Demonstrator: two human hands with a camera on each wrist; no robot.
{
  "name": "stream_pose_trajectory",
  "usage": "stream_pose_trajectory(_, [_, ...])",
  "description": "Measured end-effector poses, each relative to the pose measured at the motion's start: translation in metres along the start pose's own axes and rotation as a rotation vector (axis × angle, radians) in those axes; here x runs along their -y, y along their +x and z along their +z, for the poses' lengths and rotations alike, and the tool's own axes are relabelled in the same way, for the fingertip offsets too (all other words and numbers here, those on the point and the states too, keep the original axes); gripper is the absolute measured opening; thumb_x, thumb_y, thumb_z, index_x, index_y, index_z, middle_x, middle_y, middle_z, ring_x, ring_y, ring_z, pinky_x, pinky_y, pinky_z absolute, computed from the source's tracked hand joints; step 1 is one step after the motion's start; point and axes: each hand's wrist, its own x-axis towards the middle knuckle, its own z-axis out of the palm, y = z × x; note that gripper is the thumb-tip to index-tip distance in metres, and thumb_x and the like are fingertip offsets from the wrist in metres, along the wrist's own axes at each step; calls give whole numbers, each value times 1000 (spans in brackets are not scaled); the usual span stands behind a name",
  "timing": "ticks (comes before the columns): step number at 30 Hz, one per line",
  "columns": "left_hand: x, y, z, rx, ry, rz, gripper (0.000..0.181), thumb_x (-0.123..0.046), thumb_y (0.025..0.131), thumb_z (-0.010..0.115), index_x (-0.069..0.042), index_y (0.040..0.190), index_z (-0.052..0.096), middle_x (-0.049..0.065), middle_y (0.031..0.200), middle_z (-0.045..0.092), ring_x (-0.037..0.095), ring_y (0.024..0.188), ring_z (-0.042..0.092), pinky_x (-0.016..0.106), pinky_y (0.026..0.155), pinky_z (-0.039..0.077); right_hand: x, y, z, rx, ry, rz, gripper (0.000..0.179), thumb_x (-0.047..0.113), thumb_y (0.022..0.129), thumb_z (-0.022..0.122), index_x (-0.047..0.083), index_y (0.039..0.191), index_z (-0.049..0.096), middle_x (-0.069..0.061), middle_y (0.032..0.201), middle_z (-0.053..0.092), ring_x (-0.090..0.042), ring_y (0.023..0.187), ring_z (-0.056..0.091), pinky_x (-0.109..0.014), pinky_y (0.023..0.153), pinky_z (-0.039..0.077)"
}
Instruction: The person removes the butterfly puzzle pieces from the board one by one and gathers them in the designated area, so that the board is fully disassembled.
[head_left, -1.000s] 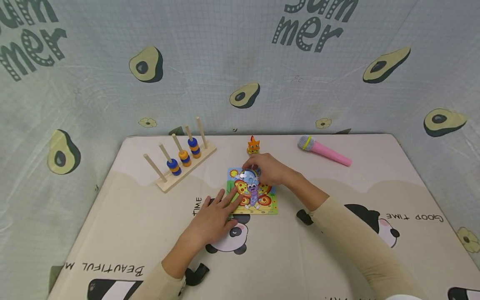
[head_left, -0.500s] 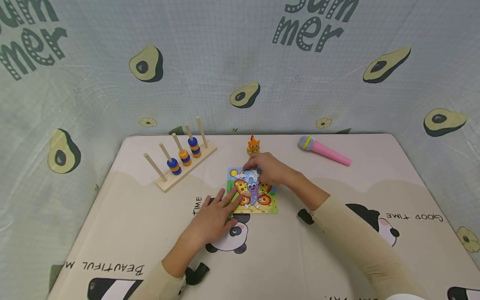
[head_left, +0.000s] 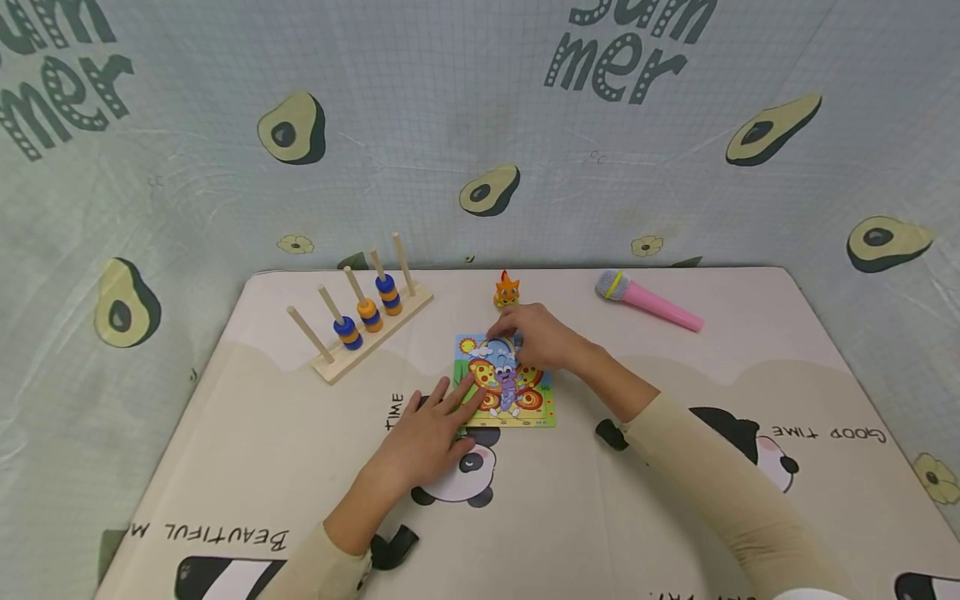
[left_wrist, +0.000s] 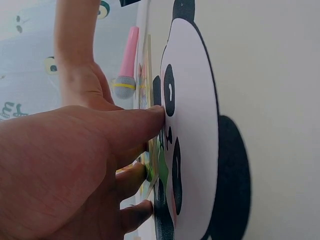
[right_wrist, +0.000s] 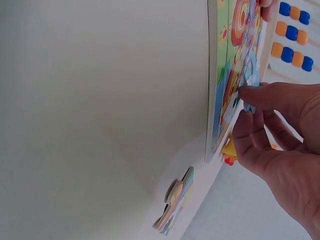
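A butterfly jigsaw board (head_left: 547,408) with a sun in one corner lies on the table. My left hand (head_left: 429,435) rests at its near left corner, fingers spread, two of them over the picture. In the left wrist view, the thumb (left_wrist: 145,122) lies along the board's near edge. My right hand (head_left: 542,337) reaches over the far edge. Between its thumb and fingers it pinches a light blue puzzle piece (right_wrist: 251,75), close over the upper part of the picture. The hand hides the board's far right corner in the head view.
A loose puzzle piece (right_wrist: 175,202) lies on the table near the right hand. Behind the board sits a small orange toy (head_left: 507,292). A wooden peg rack (head_left: 386,332) with blue and orange rings stands back left; a pink microphone (head_left: 660,307) lies back right.
The light blue piece has tilted slightly under the right fingers, and its shine has faded. The right hand has shifted only a little; the left hand has kept its place.
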Motion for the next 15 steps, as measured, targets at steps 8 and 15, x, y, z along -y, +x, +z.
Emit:
stream_pose_trajectory(8, [0,0,0,3,-7,2,66,-34,104,63,-20,163,37,4,174,24,43,159,21,70,123,21,-6,1,2,-33,27,6,43,-9,83,73,10,121,78,-3,120,72,-21,110,67,-39,99,56])
stream_pose_trajectory(15, [0,-1,0,0,-9,4,67,-34,104,64,-21,163,37,4,174,25,43,159,21,70,123,21,-9,0,2,-40,54,13,43,-8,82,73,11,121,78,-3,120,73,-20,108,66,-38,96,56])
